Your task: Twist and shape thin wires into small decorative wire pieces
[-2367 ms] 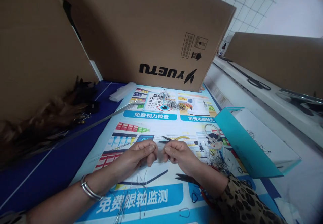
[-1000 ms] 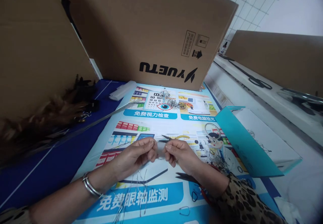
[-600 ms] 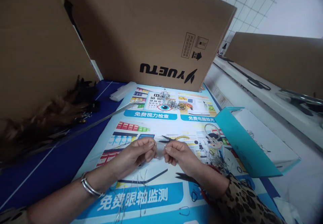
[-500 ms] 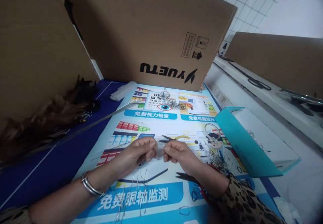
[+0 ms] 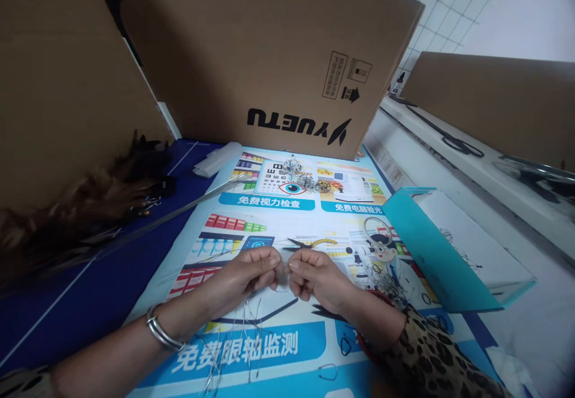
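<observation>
My left hand (image 5: 259,269) and my right hand (image 5: 314,272) are held close together over the printed sheet, thumb and fingers pinched on each. Whatever sits between the fingertips is too fine to make out. Just beyond them lie small pliers with yellow handles (image 5: 324,242), jaws pointing left. Loose thin wires (image 5: 238,347) are scattered in front of my left hand. Under my right forearm, dark-bladed scissors with red handles (image 5: 327,312) are partly covered. A small dark wire loop (image 5: 345,345) and another thin loop (image 5: 327,373) lie nearer to me.
A large cardboard box (image 5: 269,57) stands at the back. At right, a teal open box (image 5: 431,248) holds wire pieces. Wire clusters (image 5: 308,182) lie on the sheet, and a ring-shaped coil (image 5: 378,232) is nearer. Long wires (image 5: 197,203) and brown feathery material (image 5: 76,206) are left.
My hands stay pinched together in nearly the same place, with the fingertips slightly closer. The view has shifted slightly.
</observation>
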`<state>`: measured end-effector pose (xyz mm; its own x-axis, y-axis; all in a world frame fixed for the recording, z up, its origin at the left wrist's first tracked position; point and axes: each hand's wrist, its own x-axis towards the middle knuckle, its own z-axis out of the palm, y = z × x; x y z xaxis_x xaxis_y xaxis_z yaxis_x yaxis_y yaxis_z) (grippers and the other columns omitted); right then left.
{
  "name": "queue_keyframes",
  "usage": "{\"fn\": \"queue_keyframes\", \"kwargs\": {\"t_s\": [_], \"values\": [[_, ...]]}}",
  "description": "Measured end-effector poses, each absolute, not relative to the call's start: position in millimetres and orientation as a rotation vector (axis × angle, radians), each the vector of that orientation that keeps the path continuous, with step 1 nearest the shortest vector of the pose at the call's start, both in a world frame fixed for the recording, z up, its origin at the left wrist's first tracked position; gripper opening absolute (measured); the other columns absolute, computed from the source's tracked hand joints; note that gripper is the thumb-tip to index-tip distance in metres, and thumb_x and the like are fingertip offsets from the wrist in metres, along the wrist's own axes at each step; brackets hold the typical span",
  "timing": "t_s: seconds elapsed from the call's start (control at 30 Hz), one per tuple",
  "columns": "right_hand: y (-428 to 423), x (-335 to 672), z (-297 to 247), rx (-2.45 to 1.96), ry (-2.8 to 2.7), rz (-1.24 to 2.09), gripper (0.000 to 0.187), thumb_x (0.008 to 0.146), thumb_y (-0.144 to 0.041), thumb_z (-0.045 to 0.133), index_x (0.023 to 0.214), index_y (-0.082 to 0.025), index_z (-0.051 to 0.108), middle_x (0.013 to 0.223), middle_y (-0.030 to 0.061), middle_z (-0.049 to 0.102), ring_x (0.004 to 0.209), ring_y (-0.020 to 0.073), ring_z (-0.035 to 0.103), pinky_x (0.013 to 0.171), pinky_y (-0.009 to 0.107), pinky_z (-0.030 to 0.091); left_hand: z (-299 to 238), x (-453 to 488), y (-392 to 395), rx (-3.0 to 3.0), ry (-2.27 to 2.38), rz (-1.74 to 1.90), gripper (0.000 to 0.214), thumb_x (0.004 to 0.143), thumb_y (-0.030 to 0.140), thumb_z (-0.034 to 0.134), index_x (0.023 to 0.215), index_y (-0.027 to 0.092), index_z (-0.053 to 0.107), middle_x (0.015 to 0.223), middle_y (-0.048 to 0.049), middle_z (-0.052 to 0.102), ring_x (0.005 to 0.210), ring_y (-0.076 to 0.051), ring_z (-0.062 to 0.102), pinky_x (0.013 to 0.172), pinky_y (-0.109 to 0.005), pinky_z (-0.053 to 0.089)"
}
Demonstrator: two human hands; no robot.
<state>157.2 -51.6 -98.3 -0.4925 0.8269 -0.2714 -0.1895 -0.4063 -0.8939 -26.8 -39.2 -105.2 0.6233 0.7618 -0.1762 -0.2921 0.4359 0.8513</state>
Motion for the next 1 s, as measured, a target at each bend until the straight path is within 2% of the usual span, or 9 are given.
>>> {"fn": "queue_keyframes", "kwargs": {"t_s": [0.13,0.23,0.5,0.63,0.87,1.0], "values": [[-52.9,157.7,-95.8,-0.992,-1.127,1.922,0.023,0.079,-0.038,0.060,0.074,-0.017,0.051,0.052,-0.0036,0.051,0.045,0.0073,0.046,0.040,0.018,0.031,-103.9,-27.3,-38.5,0.928,0.618,0.699,0.027,0.086,0.035,0.051,0.068,0.015,0.055,0.047,0.0059,0.036,0.050,-0.009,0.033,0.065,-0.026,0.038],[-52.4,158.5,-95.6,-0.989,-1.132,1.929,0.025,0.077,-0.039,0.061,0.074,-0.017,0.051,0.053,-0.0033,0.052,0.045,0.0076,0.047,0.041,0.018,0.032,-101.9,-28.0,-38.6,0.938,0.624,0.695,0.027,0.085,0.035,0.052,0.067,0.015,0.055,0.048,0.0051,0.037,0.052,-0.010,0.035,0.065,-0.026,0.037],[-47.9,158.8,-100.2,-0.850,-1.015,1.876,0.025,0.077,-0.040,0.062,0.075,-0.017,0.052,0.053,-0.0061,0.042,0.050,0.0101,0.050,0.046,0.021,0.039,-104.9,-28.8,-40.1,0.850,0.609,0.714,0.023,0.087,0.034,0.050,0.080,0.015,0.059,0.069,-0.0051,0.060,0.071,-0.016,0.051,0.072,-0.028,0.036],[-49.0,158.7,-100.1,-0.876,-1.041,1.901,0.025,0.078,-0.040,0.061,0.075,-0.017,0.052,0.053,-0.0050,0.045,0.052,0.0101,0.051,0.046,0.021,0.038,-106.1,-28.2,-40.5,0.882,0.612,0.713,0.025,0.088,0.034,0.048,0.074,0.015,0.058,0.062,-0.0023,0.055,0.067,-0.014,0.048,0.069,-0.026,0.034],[-50.8,159.0,-98.3,-0.895,-1.088,1.878,0.023,0.078,-0.038,0.061,0.073,-0.017,0.051,0.053,-0.0050,0.048,0.044,0.0074,0.043,0.045,0.021,0.035,-104.7,-29.8,-41.2,0.926,0.663,0.700,0.024,0.087,0.035,0.049,0.073,0.016,0.055,0.056,0.0016,0.047,0.060,-0.012,0.040,0.063,-0.024,0.031],[-51.4,159.9,-96.8,-0.891,-1.098,1.903,0.024,0.078,-0.038,0.061,0.074,-0.017,0.050,0.056,-0.0042,0.048,0.046,0.0078,0.046,0.046,0.021,0.036,-102.5,-31.1,-41.1,0.956,0.676,0.680,0.025,0.087,0.035,0.049,0.073,0.016,0.054,0.054,0.0025,0.045,0.057,-0.011,0.037,0.059,-0.024,0.028]]}}
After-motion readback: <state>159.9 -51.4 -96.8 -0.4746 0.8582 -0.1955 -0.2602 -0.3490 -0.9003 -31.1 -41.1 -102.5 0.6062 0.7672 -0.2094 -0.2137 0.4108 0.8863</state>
